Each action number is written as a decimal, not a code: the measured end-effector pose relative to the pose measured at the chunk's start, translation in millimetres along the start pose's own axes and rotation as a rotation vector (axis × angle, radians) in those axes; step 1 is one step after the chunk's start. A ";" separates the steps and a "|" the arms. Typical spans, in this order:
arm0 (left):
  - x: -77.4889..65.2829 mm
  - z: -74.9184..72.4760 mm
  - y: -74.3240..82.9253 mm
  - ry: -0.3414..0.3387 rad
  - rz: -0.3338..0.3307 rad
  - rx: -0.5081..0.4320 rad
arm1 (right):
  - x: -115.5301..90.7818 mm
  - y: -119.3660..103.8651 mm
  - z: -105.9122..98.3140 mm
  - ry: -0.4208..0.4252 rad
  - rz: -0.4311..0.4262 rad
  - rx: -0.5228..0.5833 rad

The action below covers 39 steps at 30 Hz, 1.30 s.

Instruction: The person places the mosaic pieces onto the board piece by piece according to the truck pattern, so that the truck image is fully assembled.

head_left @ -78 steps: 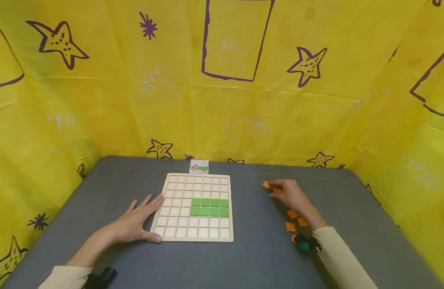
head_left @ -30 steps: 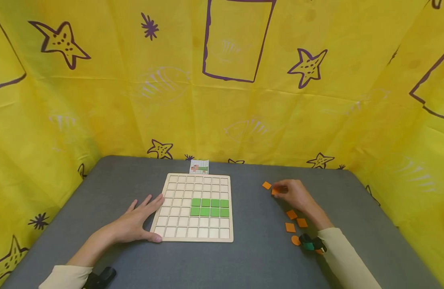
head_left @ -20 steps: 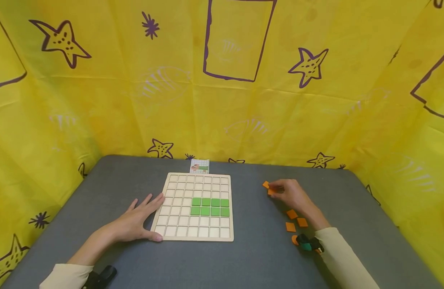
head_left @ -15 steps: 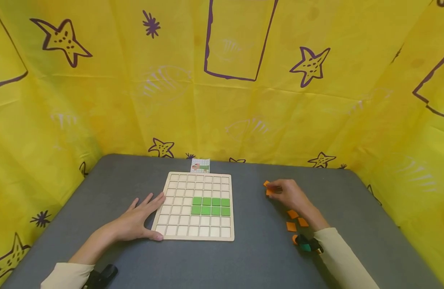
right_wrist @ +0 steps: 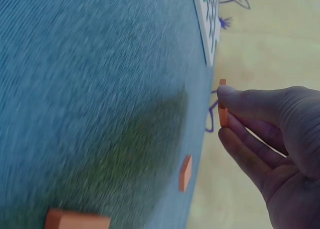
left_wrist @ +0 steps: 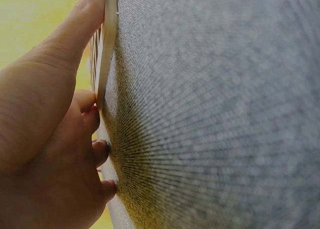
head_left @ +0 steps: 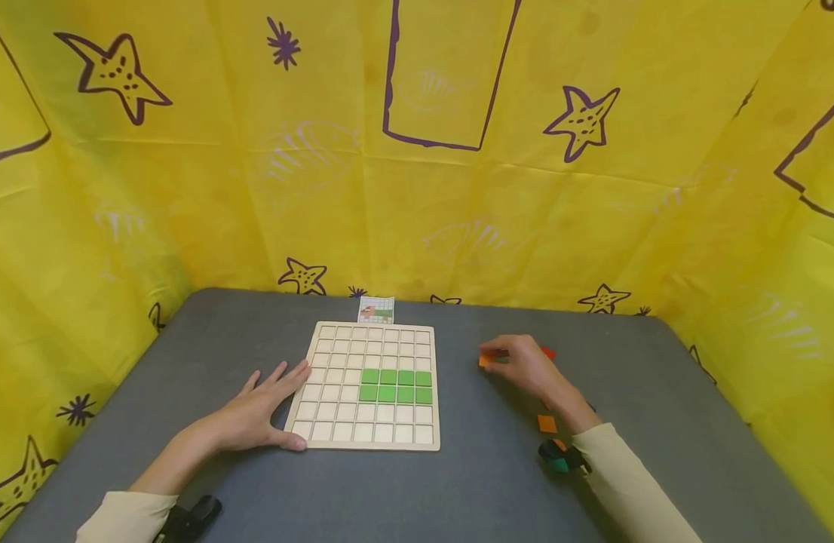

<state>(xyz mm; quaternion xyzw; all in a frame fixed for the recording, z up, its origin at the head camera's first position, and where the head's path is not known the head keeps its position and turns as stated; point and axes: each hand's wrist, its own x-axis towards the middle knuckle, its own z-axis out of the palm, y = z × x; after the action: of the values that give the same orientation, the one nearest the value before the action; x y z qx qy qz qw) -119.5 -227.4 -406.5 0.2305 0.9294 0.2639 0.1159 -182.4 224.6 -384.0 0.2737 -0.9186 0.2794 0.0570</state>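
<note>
A square wooden grid board lies on the table, with a block of green tiles in its right middle cells. My left hand spreads along the board's left side, fingers straight at the edge and thumb at the near left corner. In the left wrist view, the thumb touches the board's rim. To the right of the board, my right hand pinches an orange square tile between thumb and fingertips, off the table. Whether a second tile sits behind it, I cannot tell.
A small printed pattern card lies at the board's far edge. An orange tile rests near my right wrist, and a red piece shows behind my right hand. My right forearm hides other pieces. A yellow patterned cloth hangs behind the table.
My right hand has moved left toward the board with the orange tile in its pinch, uncovering a red piece behind it. My left hand has stayed at the board.
</note>
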 end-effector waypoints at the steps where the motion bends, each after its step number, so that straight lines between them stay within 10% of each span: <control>1: 0.0 -0.2 -0.1 0.000 0.000 0.001 | 1.4 -2.0 0.9 -0.008 0.002 -0.003; 39: 1.6 -0.6 0.3 -0.019 -0.027 -0.009 | 43.0 -58.1 50.4 -0.095 -0.069 0.033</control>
<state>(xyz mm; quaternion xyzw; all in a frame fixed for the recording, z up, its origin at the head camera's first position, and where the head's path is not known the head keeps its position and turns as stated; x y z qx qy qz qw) -121.0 -226.6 -406.0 0.2199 0.9302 0.2641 0.1293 -185.2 136.5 -387.1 0.3191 -0.9055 0.2791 0.0183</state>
